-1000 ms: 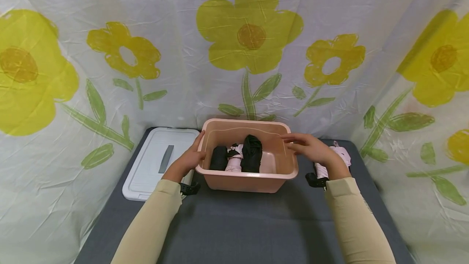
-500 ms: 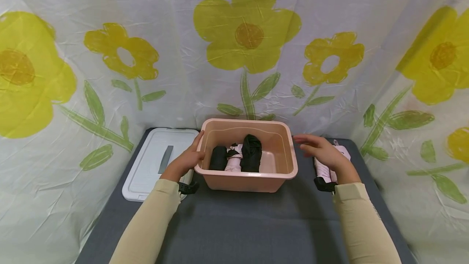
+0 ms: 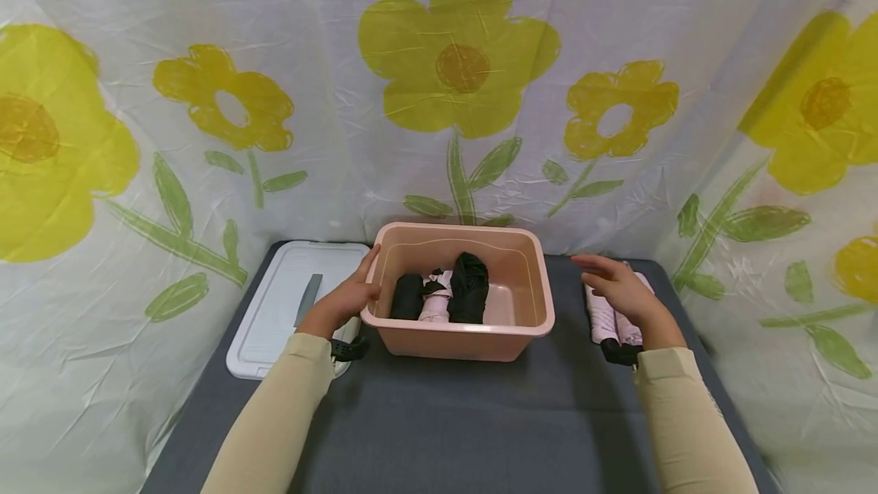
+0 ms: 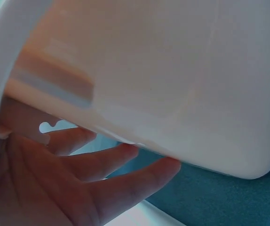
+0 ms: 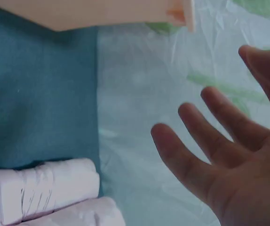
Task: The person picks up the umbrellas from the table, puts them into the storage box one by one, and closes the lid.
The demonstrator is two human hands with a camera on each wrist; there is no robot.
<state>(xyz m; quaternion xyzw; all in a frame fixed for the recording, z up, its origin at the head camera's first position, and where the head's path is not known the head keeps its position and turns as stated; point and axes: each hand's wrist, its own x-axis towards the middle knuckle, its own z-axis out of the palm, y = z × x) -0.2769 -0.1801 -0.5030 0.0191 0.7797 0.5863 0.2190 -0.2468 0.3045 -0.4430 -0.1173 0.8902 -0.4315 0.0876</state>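
A peach plastic bin (image 3: 449,341) stands at the back middle of the table. Inside it lie a short black roll (image 3: 408,297), a pale pink fabric roll (image 3: 437,302) with black on it, and a longer black fabric bundle (image 3: 470,288). My left hand (image 3: 344,297) touches the bin's left side; the left wrist view shows its fingers (image 4: 139,181) stretched along the outer wall below the rim. My right hand (image 3: 627,292) hovers right of the bin, fingers spread and holding nothing. Two pink fabric rolls (image 5: 55,188) lie side by side below it, partly hidden in the head view.
A white lid (image 3: 274,311) with a grey handle lies flat left of the bin, partly under my left forearm. The dark grey cloth (image 3: 466,425) covers the table. A flower-printed curtain (image 3: 329,174) hangs close behind the bin and along both sides.
My right hand has moved away from the bin's right rim, rightward to above the pink rolls, which show more now. The left hand stays at the bin's left side.
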